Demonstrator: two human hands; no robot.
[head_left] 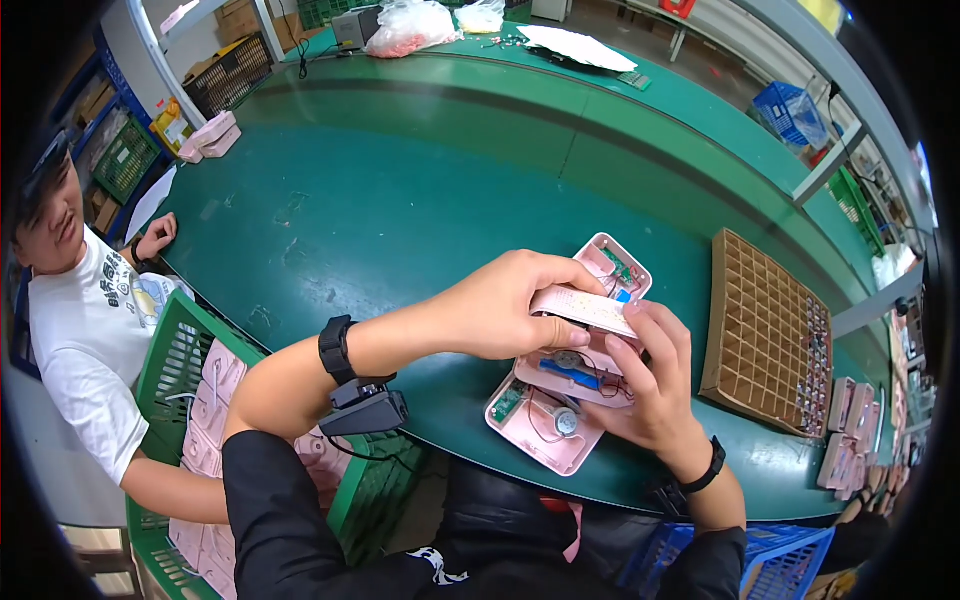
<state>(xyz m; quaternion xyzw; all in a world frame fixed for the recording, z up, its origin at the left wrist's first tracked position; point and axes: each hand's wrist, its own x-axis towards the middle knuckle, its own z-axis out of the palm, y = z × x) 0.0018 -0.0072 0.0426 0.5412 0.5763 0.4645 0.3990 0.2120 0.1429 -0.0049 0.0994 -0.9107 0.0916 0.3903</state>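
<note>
- While the left hand (510, 305) pinches the left end of a pale perforated panel (580, 306) between thumb and fingers, centre-right of the head view, the right hand (650, 385) has fingertips on its other end; how firmly those press cannot be told.
- Just below the panel, against the right hand, sits a pink casing (545, 378) with a blue cylinder (568, 374) and thin wires (612, 386).
- The likely trouble is a snagged or trapped wire, if panel and casing come together while fingers hide the gap; an uneven pinch could also let the panel slip.
- The open pink shell (530, 430) at lower centre lies near the tabletop's front edge, so a dropping wrist could nudge it off.
- Another shell (606, 254) sits just above the hands, and a gridded cardboard tray (714, 310) limits movement rightward.
- Most room lies upper left, across the green tabletop (380, 220).
</note>
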